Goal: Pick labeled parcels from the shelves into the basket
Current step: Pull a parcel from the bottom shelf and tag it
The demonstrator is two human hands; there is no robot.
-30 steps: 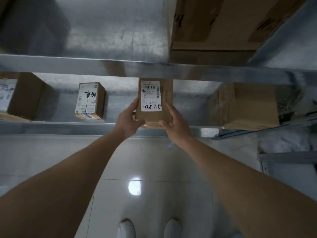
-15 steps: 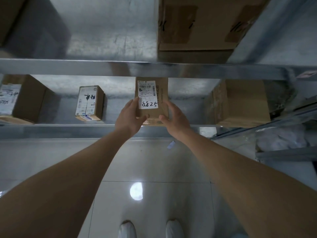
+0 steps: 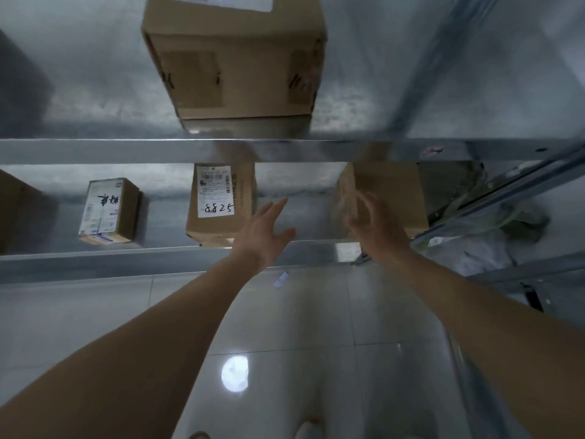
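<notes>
A brown parcel (image 3: 221, 201) with a white label marked 8825 stands on the middle metal shelf (image 3: 95, 258). Just to its right my left hand (image 3: 264, 234) is spread, fingers straight, holding nothing. Further right my right hand (image 3: 375, 223) is blurred, fingers loosely spread, in front of a larger plain brown box (image 3: 395, 191) on the same shelf. Neither hand touches the 8825 parcel. No basket is in view.
A small labeled box (image 3: 109, 210) stands left on the same shelf, and another box edge (image 3: 12, 210) at far left. A big carton (image 3: 234, 58) sits on the upper shelf (image 3: 95, 150). Plastic-wrapped bundles (image 3: 474, 248) lie at right. Below is tiled floor (image 3: 285, 343) with my shoes.
Both hands have let go of the 8825 parcel, which now stands on the shelf. Both hands have shifted right, the right one toward the larger box. The camera has tilted upward.
</notes>
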